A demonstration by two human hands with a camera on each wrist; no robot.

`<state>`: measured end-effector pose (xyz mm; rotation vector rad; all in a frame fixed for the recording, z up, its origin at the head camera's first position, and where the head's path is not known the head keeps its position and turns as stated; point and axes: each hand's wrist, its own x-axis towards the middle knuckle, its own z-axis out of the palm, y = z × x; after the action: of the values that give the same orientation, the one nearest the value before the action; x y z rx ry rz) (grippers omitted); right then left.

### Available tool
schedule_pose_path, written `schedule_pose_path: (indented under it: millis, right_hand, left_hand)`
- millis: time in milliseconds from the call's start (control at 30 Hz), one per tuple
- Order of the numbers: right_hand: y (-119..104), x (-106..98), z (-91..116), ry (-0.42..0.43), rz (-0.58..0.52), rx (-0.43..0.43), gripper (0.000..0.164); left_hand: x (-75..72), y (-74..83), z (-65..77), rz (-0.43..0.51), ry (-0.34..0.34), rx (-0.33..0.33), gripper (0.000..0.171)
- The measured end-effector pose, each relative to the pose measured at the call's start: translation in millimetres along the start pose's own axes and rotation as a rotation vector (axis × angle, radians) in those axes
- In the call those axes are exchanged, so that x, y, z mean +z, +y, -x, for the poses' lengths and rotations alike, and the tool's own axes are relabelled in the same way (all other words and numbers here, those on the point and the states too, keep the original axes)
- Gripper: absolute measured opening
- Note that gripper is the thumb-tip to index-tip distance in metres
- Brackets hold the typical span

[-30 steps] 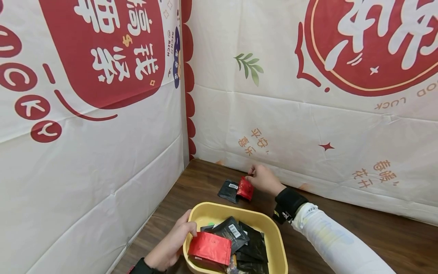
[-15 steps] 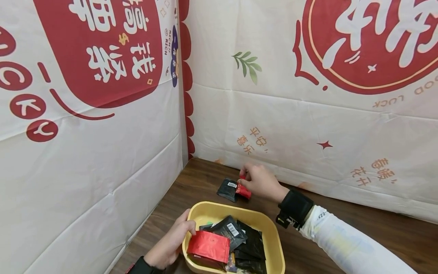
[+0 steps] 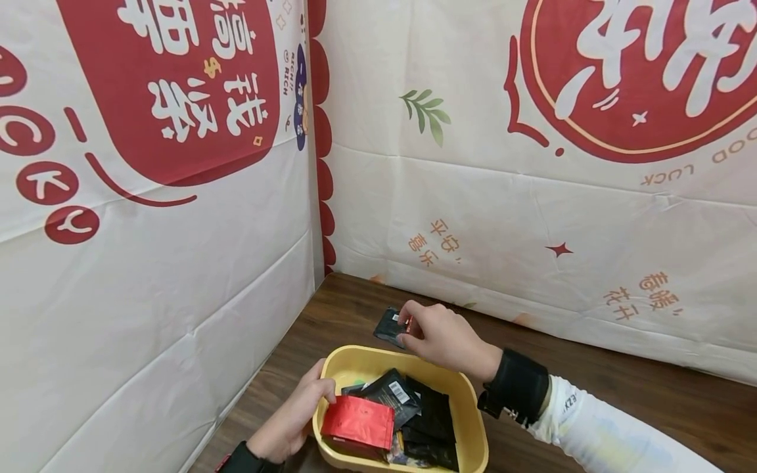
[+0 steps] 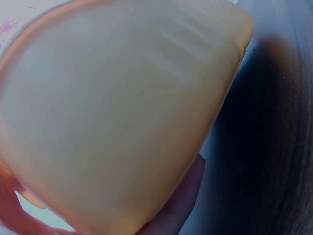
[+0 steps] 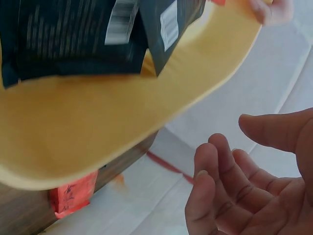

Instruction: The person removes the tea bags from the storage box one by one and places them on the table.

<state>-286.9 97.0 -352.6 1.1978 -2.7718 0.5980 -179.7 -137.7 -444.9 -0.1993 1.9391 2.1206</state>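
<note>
My left hand [image 3: 298, 410] grips the left rim of a yellow plastic bin [image 3: 473, 410], thumb over the edge and fingers under the outside wall, which fills the left wrist view. Inside lie a red foil packet [image 3: 359, 420] and several black packets [image 3: 434, 410]. My right hand [image 3: 443, 332] hovers just beyond the bin's far rim. In the right wrist view, its thumb and fingers stand apart with nothing between them. On the table behind are a black packet [image 3: 387, 326] and a small red packet [image 5: 76, 195], mostly hidden by the right hand in the head view.
Brown wood table [image 3: 345, 299] runs under everything. White printed cloth walls [image 3: 260, 276] close it in on the left and at the back, meeting in a corner behind the packets.
My right hand has let go of the small red packet beside the black one and come nearer, toward the bin. The left hand keeps its grip on the bin.
</note>
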Motion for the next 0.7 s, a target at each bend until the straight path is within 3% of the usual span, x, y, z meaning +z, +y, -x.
schedule_pose_path:
  millis: [200, 533, 700]
  right_hand:
    - [-15.3, 6.9, 9.9, -0.051, 0.073, -0.031, 0.025]
    - [-20.9, 20.3, 23.9, -0.3, 0.108, -0.093, 0.04]
    - [-23.6, 28.8, 27.0, -0.385, 0.13, -0.107, 0.04]
  left_hand:
    - [0.0, 1.3, 1.2, 0.002, 0.014, -0.013, 0.082]
    - [-0.9, 3.4, 0.5, 0.035, 0.017, -0.024, 0.09]
    - [-2.0, 2.9, -0.2, 0.027, 0.035, -0.011, 0.083]
